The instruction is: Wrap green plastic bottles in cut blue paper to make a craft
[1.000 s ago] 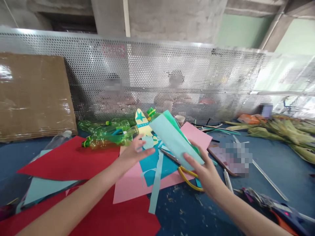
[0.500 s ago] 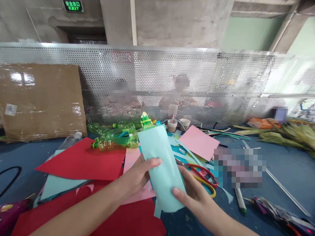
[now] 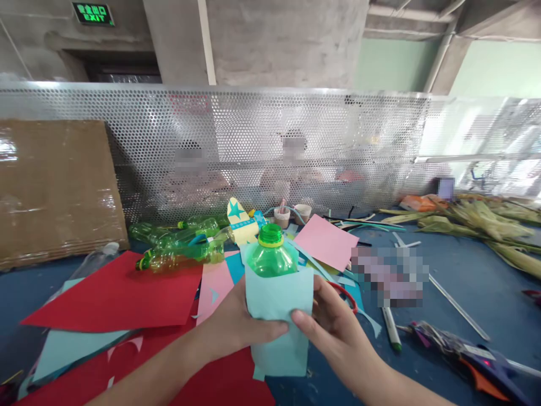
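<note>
A green plastic bottle (image 3: 274,258) stands nearly upright between my hands, its capless neck and shoulder showing at the top. Light blue paper (image 3: 276,299) wraps around its body and hides the lower part. From the left, my left hand (image 3: 243,318) grips the wrapped bottle, thumb lying across the front of the paper. My right hand (image 3: 333,316) closes around the other side, its thumb pressing near the middle. Behind that hand the red scissors handle (image 3: 344,296) partly shows.
Red paper (image 3: 122,293) and pink paper (image 3: 327,241) lie about the blue table. Several green bottles (image 3: 181,256) lie at the back left, near a cardboard sheet (image 3: 54,192). A marker (image 3: 391,329) and a glue gun (image 3: 465,355) lie at the right. A perforated metal screen (image 3: 249,124) stands behind.
The wrapped bottle has gone from leaning over, with mostly paper showing, to nearly upright, so its green neck faces me. Both hands keep hold of it. The view has shifted to the right.
</note>
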`<state>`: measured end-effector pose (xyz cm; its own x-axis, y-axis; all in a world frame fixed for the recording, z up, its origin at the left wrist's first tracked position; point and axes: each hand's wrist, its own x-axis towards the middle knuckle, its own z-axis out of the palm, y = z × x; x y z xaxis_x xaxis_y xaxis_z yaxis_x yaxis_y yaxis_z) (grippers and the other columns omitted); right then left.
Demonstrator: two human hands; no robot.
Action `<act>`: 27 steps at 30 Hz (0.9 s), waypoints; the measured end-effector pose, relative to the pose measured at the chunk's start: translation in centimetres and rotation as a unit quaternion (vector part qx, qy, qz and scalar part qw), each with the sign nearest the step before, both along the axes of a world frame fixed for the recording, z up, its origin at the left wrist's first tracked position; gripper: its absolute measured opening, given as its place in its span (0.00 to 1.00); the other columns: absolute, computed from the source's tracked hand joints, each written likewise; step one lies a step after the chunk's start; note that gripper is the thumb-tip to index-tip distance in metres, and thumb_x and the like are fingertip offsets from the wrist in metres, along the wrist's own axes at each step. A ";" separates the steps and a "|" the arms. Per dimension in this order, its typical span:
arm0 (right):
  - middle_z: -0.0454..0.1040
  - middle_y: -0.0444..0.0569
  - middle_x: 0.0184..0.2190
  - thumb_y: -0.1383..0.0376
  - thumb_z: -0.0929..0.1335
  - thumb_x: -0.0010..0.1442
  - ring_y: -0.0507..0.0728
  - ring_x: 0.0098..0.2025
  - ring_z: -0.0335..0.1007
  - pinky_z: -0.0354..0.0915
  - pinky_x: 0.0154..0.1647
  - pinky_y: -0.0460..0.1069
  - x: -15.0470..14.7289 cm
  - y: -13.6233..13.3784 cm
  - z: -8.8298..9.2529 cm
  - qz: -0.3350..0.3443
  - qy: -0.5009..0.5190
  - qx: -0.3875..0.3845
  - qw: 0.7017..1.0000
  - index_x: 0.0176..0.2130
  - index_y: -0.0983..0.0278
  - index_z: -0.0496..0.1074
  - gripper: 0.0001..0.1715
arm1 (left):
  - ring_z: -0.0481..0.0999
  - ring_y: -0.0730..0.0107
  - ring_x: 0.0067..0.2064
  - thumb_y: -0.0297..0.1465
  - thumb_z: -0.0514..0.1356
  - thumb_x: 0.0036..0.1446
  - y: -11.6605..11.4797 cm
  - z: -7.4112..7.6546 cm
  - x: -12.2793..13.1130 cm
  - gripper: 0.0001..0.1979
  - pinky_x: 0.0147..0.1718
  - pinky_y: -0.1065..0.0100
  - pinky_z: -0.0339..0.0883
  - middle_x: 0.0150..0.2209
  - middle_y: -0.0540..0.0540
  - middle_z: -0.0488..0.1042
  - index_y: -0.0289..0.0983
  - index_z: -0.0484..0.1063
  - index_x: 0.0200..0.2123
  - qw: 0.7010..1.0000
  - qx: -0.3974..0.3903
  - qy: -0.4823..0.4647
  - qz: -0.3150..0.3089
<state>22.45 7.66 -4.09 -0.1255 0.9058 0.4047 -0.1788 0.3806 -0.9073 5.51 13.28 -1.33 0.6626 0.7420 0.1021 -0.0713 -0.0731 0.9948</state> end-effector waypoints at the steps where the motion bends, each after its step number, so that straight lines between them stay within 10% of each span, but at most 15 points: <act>1: 0.71 0.43 0.40 0.58 0.68 0.64 0.54 0.43 0.69 0.67 0.44 0.47 -0.1 0.0 0.1 0.005 0.014 -0.009 1.000 0.42 0.53 0.68 0.06 | 0.76 0.52 0.45 0.32 0.70 0.45 -0.1 0.1 0.0 0.25 0.43 0.56 0.69 0.45 0.41 0.79 0.39 0.73 0.49 1.000 0.002 -0.002 0.005; 9: 0.66 0.41 0.28 0.50 0.70 0.58 0.52 0.30 0.62 0.63 0.29 0.45 -0.2 1.0 0.8 -0.003 0.032 -0.064 0.997 0.33 0.58 0.67 0.16 | 0.75 0.56 0.41 0.38 0.72 0.40 -0.1 0.5 0.1 0.30 0.38 0.60 0.68 0.43 0.42 0.77 0.40 0.71 0.48 0.999 -0.018 -0.036 0.006; 27: 0.73 0.41 0.29 0.53 0.79 0.44 0.51 0.33 0.69 0.68 0.41 0.48 0.1 2.3 0.8 0.016 0.172 -0.237 0.956 0.29 0.62 0.71 0.22 | 0.76 0.62 0.36 0.40 0.73 0.41 -0.4 -0.1 -0.1 0.29 0.33 0.63 0.70 0.37 0.45 0.76 0.40 0.68 0.45 0.982 -0.175 -0.021 0.065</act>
